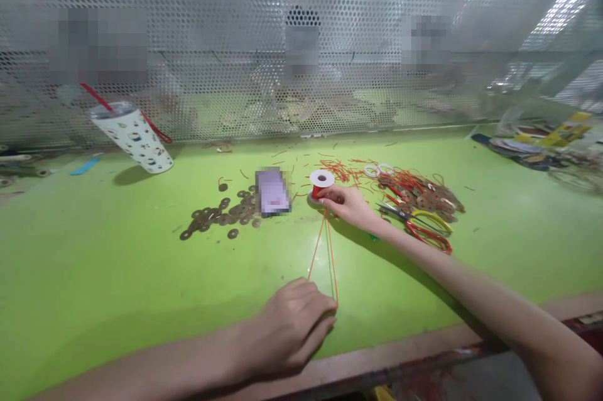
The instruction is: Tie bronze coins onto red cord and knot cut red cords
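Note:
My left hand [292, 325] rests near the front edge of the green table [94, 275], fingers closed in a pinch on the near end of a thin red thread [323, 244]. The thread runs in two or three strands away from me to a red spool [321, 182] with white flanges. My right hand [348, 205] reaches out over the table with its fingers closed on the thread just beside the spool. The strands are stretched taut between both hands.
A pile of brass coins [221, 212] lies left of a blurred card [272, 191]. Right of the spool are red thread scraps, strung coins [424, 190], two white rings [377, 170] and red-yellow scissors [424, 225]. A tilted patterned cup [134, 136] stands back left. A perforated metal screen [301, 43] backs the table.

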`<state>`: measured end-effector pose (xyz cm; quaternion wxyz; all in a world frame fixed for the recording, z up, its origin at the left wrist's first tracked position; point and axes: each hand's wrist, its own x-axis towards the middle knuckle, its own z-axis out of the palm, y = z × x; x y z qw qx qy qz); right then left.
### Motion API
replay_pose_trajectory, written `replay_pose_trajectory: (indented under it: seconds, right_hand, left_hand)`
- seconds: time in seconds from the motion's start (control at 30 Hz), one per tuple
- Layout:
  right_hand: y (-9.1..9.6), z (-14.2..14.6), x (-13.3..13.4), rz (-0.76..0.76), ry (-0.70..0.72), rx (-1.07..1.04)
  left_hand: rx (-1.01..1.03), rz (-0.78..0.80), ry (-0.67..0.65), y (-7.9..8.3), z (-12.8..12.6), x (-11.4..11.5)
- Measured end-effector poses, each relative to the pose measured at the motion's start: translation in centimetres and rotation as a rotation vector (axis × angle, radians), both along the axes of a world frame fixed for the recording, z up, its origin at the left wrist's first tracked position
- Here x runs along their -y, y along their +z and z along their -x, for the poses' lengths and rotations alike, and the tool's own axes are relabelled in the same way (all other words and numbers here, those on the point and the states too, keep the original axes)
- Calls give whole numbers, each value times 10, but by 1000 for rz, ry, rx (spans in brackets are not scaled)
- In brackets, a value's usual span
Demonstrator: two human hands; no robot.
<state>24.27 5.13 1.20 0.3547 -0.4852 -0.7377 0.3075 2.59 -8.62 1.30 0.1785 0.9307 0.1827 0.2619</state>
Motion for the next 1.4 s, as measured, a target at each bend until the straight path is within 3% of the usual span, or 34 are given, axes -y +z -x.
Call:
replay_pose_trajectory:
  seconds: [0.1, 0.3, 0.47, 0.7, 1.0, 1.4]
  right_hand:
    - [0, 0, 0, 15, 2, -4]
    - [-4, 2, 2, -80, -19, 87]
    - [-3, 0, -2, -84, -15, 212]
    - [-2, -7, -16, 280, 159, -99]
    - [-3, -4, -1, 274, 174, -179]
    - [5, -5, 17, 215, -13, -257]
  left_hand:
    - [6, 0, 26, -3, 1, 1]
    - [-64, -68, -81, 2, 3, -2]
    - [-48, -9, -128, 4, 3, -3]
    - [26, 48, 11, -2, 4, 5]
    - [-66, -161, 72, 2, 7, 18]
    - [-31, -157, 98, -3, 9, 18]
